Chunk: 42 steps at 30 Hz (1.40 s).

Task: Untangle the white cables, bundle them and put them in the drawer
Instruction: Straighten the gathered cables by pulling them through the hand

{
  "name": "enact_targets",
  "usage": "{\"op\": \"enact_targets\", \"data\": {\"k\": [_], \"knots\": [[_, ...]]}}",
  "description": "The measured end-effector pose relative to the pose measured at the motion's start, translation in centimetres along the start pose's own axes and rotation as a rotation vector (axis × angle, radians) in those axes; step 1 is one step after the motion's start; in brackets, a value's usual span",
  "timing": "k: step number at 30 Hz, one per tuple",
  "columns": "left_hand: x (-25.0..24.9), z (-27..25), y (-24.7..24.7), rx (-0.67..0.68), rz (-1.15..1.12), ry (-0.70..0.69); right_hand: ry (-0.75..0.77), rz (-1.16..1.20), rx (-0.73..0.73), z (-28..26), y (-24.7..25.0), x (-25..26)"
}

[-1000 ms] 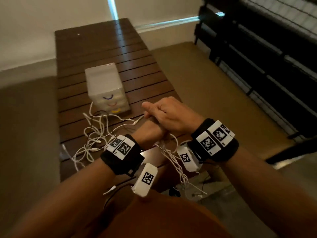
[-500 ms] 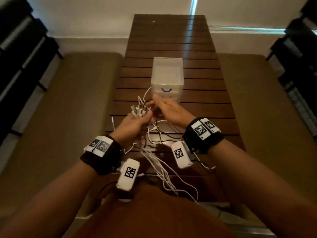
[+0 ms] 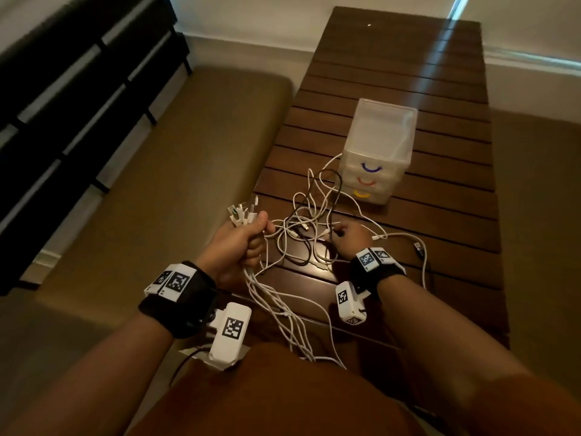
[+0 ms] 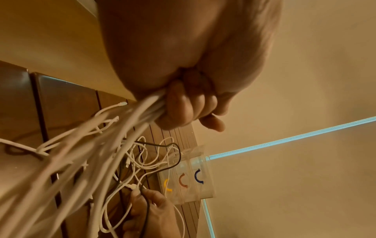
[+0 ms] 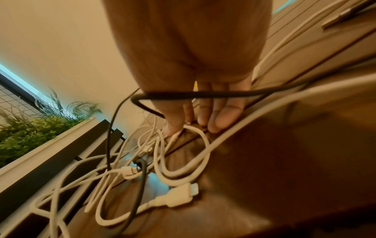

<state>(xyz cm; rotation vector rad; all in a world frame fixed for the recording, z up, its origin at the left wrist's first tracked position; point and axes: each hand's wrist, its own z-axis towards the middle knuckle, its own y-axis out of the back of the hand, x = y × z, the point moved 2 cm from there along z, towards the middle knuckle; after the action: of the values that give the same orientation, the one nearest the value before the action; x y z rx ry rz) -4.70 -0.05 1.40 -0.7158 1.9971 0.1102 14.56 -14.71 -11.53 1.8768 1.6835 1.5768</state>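
Note:
My left hand (image 3: 251, 236) grips a bunch of white cables (image 3: 276, 306) just off the table's left edge; their plug ends (image 3: 241, 212) stick up out of the fist and the rest hangs to my lap. In the left wrist view the fingers (image 4: 183, 111) are curled round the strands. More white cables (image 3: 314, 215) lie tangled on the table. My right hand (image 3: 341, 232) is down in the tangle, thumb and fingertips (image 5: 215, 119) pinching a white cable end (image 5: 179, 132). The small drawer unit (image 3: 379, 146) stands beyond, all three drawers closed.
A black cable (image 3: 338, 184) runs through the tangle and crosses my right palm (image 5: 203, 95). The slatted wooden table (image 3: 440, 89) has padded benches (image 3: 173, 152) on both sides. A dark rack (image 3: 63, 73) stands on the left, with plants (image 5: 30, 128) behind it.
My right hand has left the bunch and gone down to the loose cables on the table. The left hand keeps its grip and has moved left. My head has turned left.

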Motion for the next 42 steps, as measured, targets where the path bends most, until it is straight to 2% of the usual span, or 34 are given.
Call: {"op": "enact_targets", "data": {"k": [4, 9, 12, 16, 19, 25, 30, 33, 36, 39, 42], "knots": [[-0.2, -0.5, 0.2, -0.007, -0.021, 0.001, 0.042, 0.026, -0.091, 0.3, -0.3, 0.3], [-0.5, -0.6, 0.2, -0.02, 0.003, 0.013, 0.115, -0.077, -0.086, 0.2, 0.1, 0.9], [-0.4, -0.4, 0.1, -0.018, -0.004, 0.031, 0.091, -0.145, -0.053, 0.1, 0.4, 0.9], [-0.3, -0.2, -0.3, -0.01, 0.004, 0.04, 0.076, -0.033, 0.016, -0.2, 1.2, 1.3], [-0.1, 0.0, -0.8, 0.0, 0.024, 0.036, 0.09, 0.095, -0.042, -0.6, 2.9, 1.3], [-0.7, 1.0, -3.5, 0.023, 0.115, -0.035, 0.207, 0.199, -0.065, -2.8, 6.8, 1.4], [-2.7, 2.5, -7.5, -0.017, 0.23, -0.22, 0.335, 0.168, -0.03, -6.7, 10.6, 3.8], [-3.3, 3.5, -10.5, 0.045, 0.218, -0.316, 0.434, 0.218, -0.084, -9.1, 12.7, 5.2], [-2.6, 4.7, -12.3, 0.133, 0.336, -0.35, 0.503, 0.452, -0.186, -10.9, 15.3, 6.3], [-1.4, 5.8, -13.0, 0.166, 0.496, -0.341, 0.557, 0.669, -0.36, -12.2, 18.8, 7.0], [-0.9, 6.5, -13.2, 0.178, 0.576, -0.402, 0.568, 0.838, -0.461, -13.3, 21.1, 7.1]]}}
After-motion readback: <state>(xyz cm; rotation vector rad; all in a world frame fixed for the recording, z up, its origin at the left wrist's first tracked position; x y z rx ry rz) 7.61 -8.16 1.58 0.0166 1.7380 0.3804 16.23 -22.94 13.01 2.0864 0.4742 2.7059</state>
